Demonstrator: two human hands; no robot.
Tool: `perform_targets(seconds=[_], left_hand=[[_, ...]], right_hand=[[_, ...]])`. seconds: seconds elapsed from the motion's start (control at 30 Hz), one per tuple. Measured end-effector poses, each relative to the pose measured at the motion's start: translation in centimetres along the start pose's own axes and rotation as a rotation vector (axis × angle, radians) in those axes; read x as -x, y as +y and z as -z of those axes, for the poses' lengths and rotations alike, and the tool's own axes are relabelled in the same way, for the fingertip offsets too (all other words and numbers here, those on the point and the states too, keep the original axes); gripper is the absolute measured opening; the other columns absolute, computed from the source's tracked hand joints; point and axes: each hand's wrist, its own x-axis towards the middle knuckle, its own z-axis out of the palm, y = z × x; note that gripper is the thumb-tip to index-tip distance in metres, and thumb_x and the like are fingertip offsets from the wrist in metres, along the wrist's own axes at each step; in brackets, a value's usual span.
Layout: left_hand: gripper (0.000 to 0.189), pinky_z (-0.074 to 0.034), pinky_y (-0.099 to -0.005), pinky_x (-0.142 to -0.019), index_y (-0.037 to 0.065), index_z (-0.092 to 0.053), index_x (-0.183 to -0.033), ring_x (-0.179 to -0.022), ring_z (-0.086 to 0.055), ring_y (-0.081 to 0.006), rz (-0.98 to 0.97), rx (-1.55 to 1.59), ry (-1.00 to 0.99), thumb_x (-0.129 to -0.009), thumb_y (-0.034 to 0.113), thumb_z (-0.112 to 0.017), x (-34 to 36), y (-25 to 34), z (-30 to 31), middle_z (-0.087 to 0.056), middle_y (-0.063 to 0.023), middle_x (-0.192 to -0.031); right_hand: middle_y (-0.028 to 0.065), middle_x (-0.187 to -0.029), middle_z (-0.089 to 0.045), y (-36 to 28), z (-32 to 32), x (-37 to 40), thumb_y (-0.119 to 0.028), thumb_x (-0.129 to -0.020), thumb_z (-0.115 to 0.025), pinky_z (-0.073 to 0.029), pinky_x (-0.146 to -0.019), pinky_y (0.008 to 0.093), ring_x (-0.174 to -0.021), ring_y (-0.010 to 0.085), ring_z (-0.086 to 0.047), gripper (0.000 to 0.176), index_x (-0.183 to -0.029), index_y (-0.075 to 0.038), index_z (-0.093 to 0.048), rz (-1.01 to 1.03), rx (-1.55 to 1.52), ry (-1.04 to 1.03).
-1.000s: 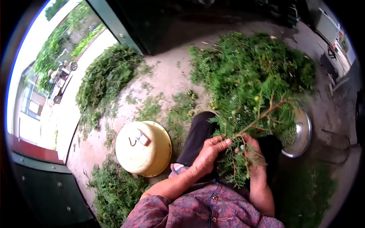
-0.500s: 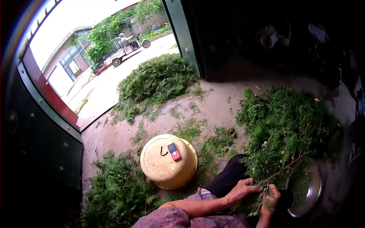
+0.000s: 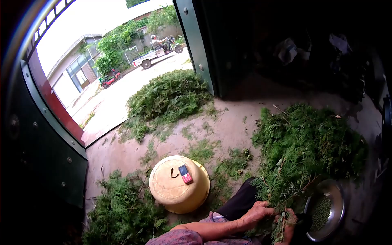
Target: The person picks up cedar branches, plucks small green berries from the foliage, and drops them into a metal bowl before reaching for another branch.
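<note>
Both hands hold one leafy green branch (image 3: 286,183) over my lap at the bottom of the head view. My left hand (image 3: 256,213) grips its lower stem. My right hand (image 3: 288,223) closes on the stem just beside it, partly hidden by foliage. To the right, a shiny metal bowl (image 3: 335,204) with small green berries (image 3: 320,212) inside sits on the floor. Behind the branch lies a big heap of green cuttings (image 3: 314,139).
An upturned yellow basin (image 3: 173,192) with a red phone (image 3: 185,174) and a hook on it stands to my left. More green piles lie at the doorway (image 3: 167,96) and lower left (image 3: 122,208). Green door panels frame the opening; a vehicle passes on the street outside.
The view has tilted up from my lap toward the doorway. Both hands stay on the branch and sit lower in the frame; the vehicle outside has moved along the street.
</note>
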Motion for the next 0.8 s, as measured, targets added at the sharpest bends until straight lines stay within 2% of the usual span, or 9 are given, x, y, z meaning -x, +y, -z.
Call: perform_targets(seconds=[0.1, 0.2, 0.3, 0.43, 0.47, 0.5, 0.6, 0.67, 0.8], left_hand=[[0.009, -0.039, -0.0204, -0.047, 0.003, -0.062, -0.080, -0.052, -0.051, -0.0072, -0.004, -0.036, 0.032, -0.079, 0.011, -0.061, -0.2, -0.1, -0.2, -0.061, -0.0008, -0.067], [0.009, -0.040, -0.0201, -0.047, 0.003, -0.062, -0.083, -0.053, -0.052, -0.0067, -0.018, -0.114, 0.022, -0.080, 0.012, -0.061, 0.1, 0.0, 0.2, -0.061, -0.0004, -0.068], [0.010, -0.041, -0.0200, -0.050, 0.004, -0.062, -0.086, -0.057, -0.053, -0.0063, 0.024, -0.112, -0.010, -0.080, 0.012, -0.062, -0.6, -0.3, 0.7, -0.061, 0.0000, -0.072], [0.014, -0.043, -0.0202, -0.054, 0.004, -0.063, -0.091, -0.062, -0.054, -0.0061, -0.025, -0.053, 0.009, -0.080, 0.013, -0.064, -0.6, -0.5, 0.1, -0.062, 0.0008, -0.078], [0.018, -0.044, -0.0205, -0.056, 0.004, -0.062, -0.095, -0.065, -0.054, -0.0062, -0.081, 0.010, 0.010, -0.080, 0.014, -0.066, -0.1, -0.1, -0.6, -0.062, 0.0011, -0.080], [0.018, -0.044, -0.0208, -0.056, 0.005, -0.062, -0.094, -0.063, -0.053, -0.0057, -0.127, -0.032, 0.010, -0.081, 0.017, -0.065, -0.3, -0.4, -0.1, -0.061, 0.0019, -0.078], [0.018, -0.038, -0.0194, -0.045, 0.012, -0.053, -0.076, -0.050, -0.044, -0.0043, -0.155, 0.030, 0.106, -0.085, 0.027, -0.060, -0.6, 0.2, -0.1, -0.051, 0.0060, -0.062], [0.018, -0.031, -0.0200, -0.039, 0.015, -0.051, -0.074, -0.043, -0.033, -0.0047, -0.109, 0.004, 0.254, -0.085, 0.026, -0.060, -1.0, 0.3, -0.2, -0.046, 0.0064, -0.059], [0.015, -0.028, -0.0190, -0.037, 0.012, -0.055, -0.084, -0.043, -0.031, -0.0041, -0.052, 0.003, 0.191, -0.085, 0.026, -0.059, -0.9, 0.6, 0.3, -0.050, 0.0051, -0.063]], right_hand=[[-0.0046, -0.070, -0.049, -3.8, -3.3, 1.9, -0.009, -0.086, -0.049, -0.037, -0.048, 0.0189, -0.058, 0.0049, -0.045, 0.004, -0.084, -0.009, -0.053, 0.092, 0.270, 0.033], [0.0047, -0.088, -0.060, 1.7, 0.8, 0.3, -0.004, -0.077, -0.066, -0.045, -0.062, 0.0253, -0.074, 0.0111, -0.052, 0.030, -0.104, 0.002, -0.055, 0.346, 0.708, 0.139], [0.0064, -0.087, -0.057, 1.6, 1.2, 0.4, -0.002, -0.081, -0.057, -0.046, -0.066, 0.0271, -0.076, 0.0138, -0.051, 0.022, -0.102, 0.002, -0.054, 0.422, 0.682, 0.101], [0.0019, -0.081, -0.059, -1.1, -2.1, 0.2, -0.005, -0.078, -0.058, -0.045, -0.063, 0.0218, -0.072, 0.0100, -0.055, 0.014, -0.092, 0.000, -0.056, 0.199, 0.094, 0.115], [0.0026, -0.083, -0.060, -2.7, -2.8, 0.7, -0.009, -0.079, -0.058, -0.046, -0.064, 0.0222, -0.074, 0.0106, -0.056, 0.018, -0.095, 0.000, -0.056, 0.234, 0.103, 0.089], [0.0037, -0.082, -0.060, -1.8, -1.7, -0.2, -0.001, -0.077, -0.054, -0.047, -0.062, 0.0226, -0.071, 0.0102, -0.057, 0.018, -0.095, -0.001, -0.057, 0.260, 0.147, 0.183], [0.0033, -0.083, -0.060, -2.4, -0.1, -0.2, -0.007, -0.082, -0.054, -0.048, -0.059, 0.0233, -0.069, 0.0129, -0.058, 0.014, -0.095, -0.004, -0.054, 0.077, -0.404, 0.125], [0.0024, -0.084, -0.058, -1.2, 1.6, -0.9, -0.003, -0.080, -0.055, -0.048, -0.063, 0.0280, -0.073, 0.0146, -0.056, 0.017, -0.096, -0.006, -0.054, 0.060, -0.561, 0.204], [0.0051, -0.083, -0.057, -1.1, 2.9, -1.1, -0.004, -0.077, -0.059, -0.047, -0.065, 0.0293, -0.074, 0.0167, -0.056, 0.019, -0.095, -0.007, -0.055, 0.064, -0.661, 0.070]])
